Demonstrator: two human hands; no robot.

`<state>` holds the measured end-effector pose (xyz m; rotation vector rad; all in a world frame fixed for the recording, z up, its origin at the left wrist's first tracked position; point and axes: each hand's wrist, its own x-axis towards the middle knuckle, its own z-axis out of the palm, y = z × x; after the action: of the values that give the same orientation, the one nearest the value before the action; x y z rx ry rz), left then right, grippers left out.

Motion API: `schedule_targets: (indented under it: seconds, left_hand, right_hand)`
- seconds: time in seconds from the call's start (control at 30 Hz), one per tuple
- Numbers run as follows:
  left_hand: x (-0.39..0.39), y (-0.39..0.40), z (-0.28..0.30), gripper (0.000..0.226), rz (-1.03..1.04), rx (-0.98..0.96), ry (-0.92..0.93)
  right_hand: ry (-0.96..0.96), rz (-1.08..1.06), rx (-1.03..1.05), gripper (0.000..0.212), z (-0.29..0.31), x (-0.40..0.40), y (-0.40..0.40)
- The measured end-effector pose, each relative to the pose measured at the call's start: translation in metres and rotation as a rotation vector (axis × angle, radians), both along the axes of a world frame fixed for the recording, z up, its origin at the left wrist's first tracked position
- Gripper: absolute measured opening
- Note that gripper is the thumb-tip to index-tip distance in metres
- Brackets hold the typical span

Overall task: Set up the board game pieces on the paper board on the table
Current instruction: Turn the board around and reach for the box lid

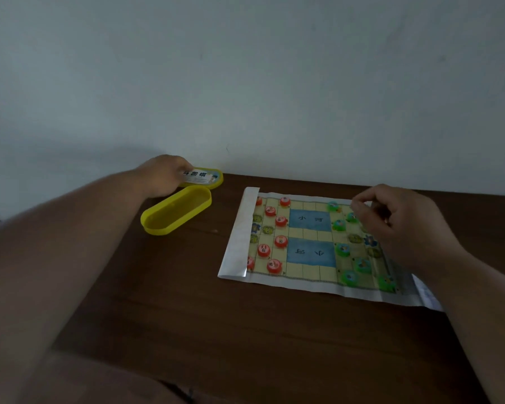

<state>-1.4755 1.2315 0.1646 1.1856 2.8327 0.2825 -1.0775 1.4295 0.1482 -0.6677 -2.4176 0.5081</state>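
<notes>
The paper board [309, 268] lies flat on the brown table, with two blue river panels in its middle. Several red pieces [280, 241] stand on its left columns and several green pieces [342, 249] on its right columns. My right hand [403, 220] hovers over the board's far right corner, fingers curled with thumb and forefinger pinched; whether a piece is between them is hidden. My left hand [164, 176] reaches to the far left and grips the yellow box lid [201, 177] with the printed label.
The open yellow box base [175, 211] lies empty on the table [187, 301] just in front of the lid, left of the board. A plain pale wall rises behind the table's far edge. My knee shows at the bottom left.
</notes>
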Motion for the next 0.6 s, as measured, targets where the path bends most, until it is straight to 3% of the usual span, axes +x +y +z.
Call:
schedule_targets:
  seconds: [0.2,0.43,0.6]
  left_hand:
    - [-0.015,-0.004,0.000,0.049,-0.001,-0.049,-0.016]
    - [-0.025,-0.018,-0.002,0.041,-0.012,-0.025,-0.039]
    - [-0.022,-0.028,0.004,0.070,0.023,-0.077,-0.031]
  right_hand:
    - [0.052,0.095,0.114,0.012,0.002,-0.002,-0.011]
    - [0.096,0.065,0.160,0.018,0.017,-0.009,-0.029]
    - [0.111,0.113,0.016,0.018,0.034,-0.030,-0.077]
